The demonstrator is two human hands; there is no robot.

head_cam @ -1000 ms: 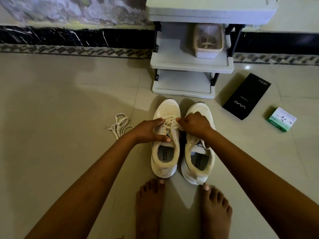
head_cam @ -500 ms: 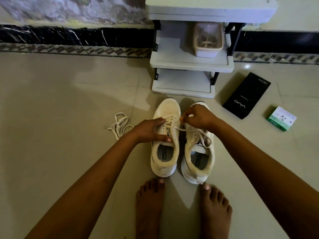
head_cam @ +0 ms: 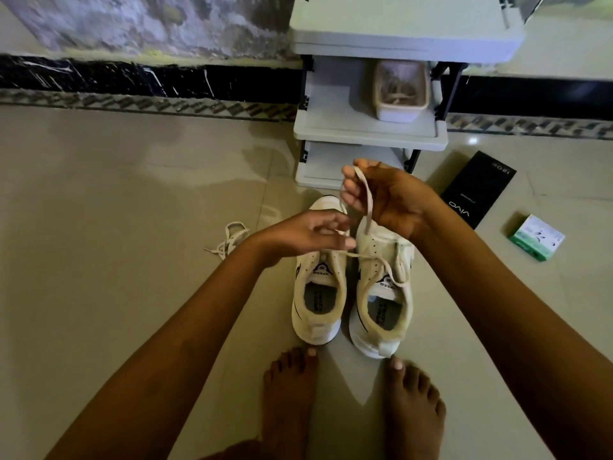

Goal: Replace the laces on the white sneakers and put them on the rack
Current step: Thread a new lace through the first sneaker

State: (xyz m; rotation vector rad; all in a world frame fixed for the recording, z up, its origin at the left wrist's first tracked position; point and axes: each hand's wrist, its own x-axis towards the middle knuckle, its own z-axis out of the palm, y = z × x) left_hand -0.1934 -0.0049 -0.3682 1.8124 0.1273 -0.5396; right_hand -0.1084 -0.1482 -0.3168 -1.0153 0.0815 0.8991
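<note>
Two white sneakers stand side by side on the floor, the left sneaker (head_cam: 318, 293) and the right sneaker (head_cam: 381, 303), toes toward the rack (head_cam: 368, 134). My right hand (head_cam: 388, 197) is raised above the toes and pinches a cream lace (head_cam: 365, 200) that runs down across the right sneaker. My left hand (head_cam: 305, 234) hovers over the left sneaker's toe, fingers loosely curled, and the lace passes just under its fingertips. Whether it grips the lace is unclear. Another loose lace (head_cam: 229, 240) lies on the floor to the left.
A white tub (head_cam: 399, 91) with laces sits on the rack's middle shelf. A black phone box (head_cam: 477, 190) and a small green-and-white box (head_cam: 535, 237) lie on the floor to the right. My bare feet (head_cam: 348, 410) stand just behind the sneakers' heels.
My right hand has risen up and away from the sneakers, drawing the lace out of the left sneaker. My left hand has lifted off the left sneaker's tongue.
</note>
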